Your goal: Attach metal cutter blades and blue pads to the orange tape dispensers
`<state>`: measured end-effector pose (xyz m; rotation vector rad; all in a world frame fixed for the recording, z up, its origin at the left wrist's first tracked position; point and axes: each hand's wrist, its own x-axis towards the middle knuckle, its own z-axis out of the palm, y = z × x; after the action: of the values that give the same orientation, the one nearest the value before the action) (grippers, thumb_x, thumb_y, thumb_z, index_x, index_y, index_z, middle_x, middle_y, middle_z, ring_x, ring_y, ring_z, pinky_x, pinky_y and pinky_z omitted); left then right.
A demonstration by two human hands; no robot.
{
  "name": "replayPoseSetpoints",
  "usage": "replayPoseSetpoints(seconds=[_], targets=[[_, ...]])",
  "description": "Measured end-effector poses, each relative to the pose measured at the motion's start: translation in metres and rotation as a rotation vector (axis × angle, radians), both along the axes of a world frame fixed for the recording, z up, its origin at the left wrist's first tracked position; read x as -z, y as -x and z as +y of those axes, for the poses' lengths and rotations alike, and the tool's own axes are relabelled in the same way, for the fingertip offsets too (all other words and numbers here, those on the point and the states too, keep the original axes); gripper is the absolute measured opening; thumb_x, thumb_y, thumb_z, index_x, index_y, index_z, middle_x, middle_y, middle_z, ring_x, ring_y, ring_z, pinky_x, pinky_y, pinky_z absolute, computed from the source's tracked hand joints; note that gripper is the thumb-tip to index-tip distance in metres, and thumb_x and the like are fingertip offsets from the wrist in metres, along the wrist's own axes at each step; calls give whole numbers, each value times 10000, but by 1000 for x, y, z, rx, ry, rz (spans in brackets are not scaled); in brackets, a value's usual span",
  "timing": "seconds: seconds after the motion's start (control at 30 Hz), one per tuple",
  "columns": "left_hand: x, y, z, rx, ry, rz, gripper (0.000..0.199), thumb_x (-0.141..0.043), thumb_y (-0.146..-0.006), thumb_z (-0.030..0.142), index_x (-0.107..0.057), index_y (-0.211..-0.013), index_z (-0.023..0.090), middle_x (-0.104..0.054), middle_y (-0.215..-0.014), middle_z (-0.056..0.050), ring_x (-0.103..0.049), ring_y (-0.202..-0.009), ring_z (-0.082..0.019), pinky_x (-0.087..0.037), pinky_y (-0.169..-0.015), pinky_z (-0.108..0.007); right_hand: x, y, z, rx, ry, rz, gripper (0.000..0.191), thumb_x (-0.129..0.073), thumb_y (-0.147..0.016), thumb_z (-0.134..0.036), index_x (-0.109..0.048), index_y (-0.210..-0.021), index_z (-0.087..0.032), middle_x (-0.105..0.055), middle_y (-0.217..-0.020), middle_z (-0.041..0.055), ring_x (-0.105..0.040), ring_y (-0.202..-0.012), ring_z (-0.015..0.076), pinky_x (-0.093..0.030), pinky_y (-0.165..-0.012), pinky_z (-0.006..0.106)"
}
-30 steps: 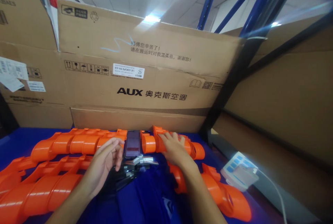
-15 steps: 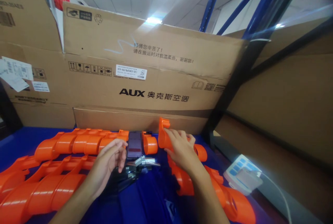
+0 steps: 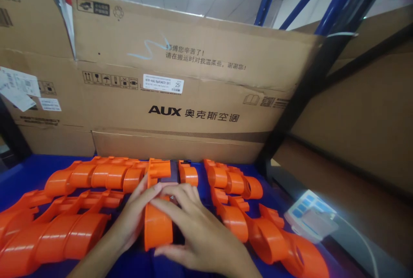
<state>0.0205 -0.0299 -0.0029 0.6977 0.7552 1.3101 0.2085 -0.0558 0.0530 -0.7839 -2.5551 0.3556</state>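
Note:
An orange plastic part [image 3: 158,226] with a rounded, band-like body and a stepped top stands in front of me, between my hands. My left hand [image 3: 134,213] is closed around its left side. From the right, my right hand [image 3: 193,226] grips the same part, fingers curled over its middle and thumb low near its bottom edge. A small shiny bit [image 3: 172,199] shows by the right fingers; I cannot tell what it is. Partly covered behind the part lies a phone [image 3: 173,170]. The metal pieces on the table are hidden by my hands.
Rows of similar orange parts [image 3: 108,177] line the left, and more orange parts [image 3: 234,222] stand on the right. The blue table surface [image 3: 19,170] ends at a cardboard wall [image 3: 193,97]. A white device with blue keys [image 3: 311,215] and a cable sits at the right.
My right hand has carried an orange part from the right row to the middle. My left hand, open before, is now closed on it. The metal pieces are now covered.

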Motion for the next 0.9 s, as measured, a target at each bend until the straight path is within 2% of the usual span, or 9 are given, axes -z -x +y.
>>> replayPoseSetpoints(seconds=[0.07,0.1,0.13,0.2,0.27,0.33,0.53,0.73,0.9], targets=[[1,1,-1,-50,27,11,332,-848,-748,347,-725,-1023,207,-790,-1011,-63,-738,-939,-242,-562,-844,-316,-3,-4,0,-14,28,59,888,-786,-815,-482,-336,-1569,-344,-446,-1523,90,-422,-1377,318,-374,-1143,480],[1,1,-1,-7,34,5,311,-813,-779,410,-727,-981,191,-791,-922,-70,-744,-822,-230,-571,-762,-308,-5,-9,1,0,26,106,852,-766,-830,-495,-354,-1557,-327,-461,-1508,96,-439,-1363,314,-387,-1129,474],[0,2,-2,67,38,-4,343,-753,-819,489,-727,-949,172,-782,-834,-83,-731,-706,-218,-564,-670,-297,-7,-16,4,41,8,165,742,-727,-865,-490,-416,-1514,-308,-496,-1469,101,-471,-1329,306,-402,-1109,470],[-3,4,-2,224,48,-17,488,-608,-883,616,-726,-908,143,-748,-703,-107,-671,-541,-196,-503,-516,-266,-7,-30,13,228,-52,209,290,-531,-1003,-338,-615,-1271,-268,-616,-1269,88,-561,-1187,258,-434,-1043,436],[-4,6,-1,265,50,-18,535,-554,-898,647,-722,-890,139,-737,-674,-120,-642,-499,-183,-458,-464,-242,-3,-42,23,466,-119,71,189,-500,-994,-251,-687,-991,-231,-659,-1035,80,-593,-1017,254,-446,-954,431],[-4,6,0,251,40,1,500,-589,-888,625,-717,-886,141,-743,-686,-129,-646,-508,-185,-460,-466,-239,5,-50,31,580,-112,-150,121,-581,-925,-224,-696,-887,-220,-654,-977,83,-583,-967,269,-443,-882,416],[2,7,5,266,20,27,467,-635,-872,592,-707,-879,131,-750,-716,-145,-669,-537,-201,-485,-482,-251,27,-48,38,558,-61,-352,72,-647,-866,-205,-709,-896,-223,-642,-988,71,-563,-955,249,-410,-834,358],[2,10,7,264,22,39,481,-603,-894,594,-696,-890,122,-752,-722,-139,-649,-529,-190,-482,-483,-254,30,-44,40,529,-91,-400,149,-558,-926,-177,-676,-837,-196,-629,-929,77,-542,-887,228,-383,-796,347],[1,10,5,246,20,25,474,-590,-907,582,-694,-903,119,-753,-726,-133,-650,-527,-185,-487,-491,-254,31,-43,39,545,-67,-382,95,-593,-890,-156,-663,-839,-195,-632,-926,79,-544,-903,239,-380,-798,349]])
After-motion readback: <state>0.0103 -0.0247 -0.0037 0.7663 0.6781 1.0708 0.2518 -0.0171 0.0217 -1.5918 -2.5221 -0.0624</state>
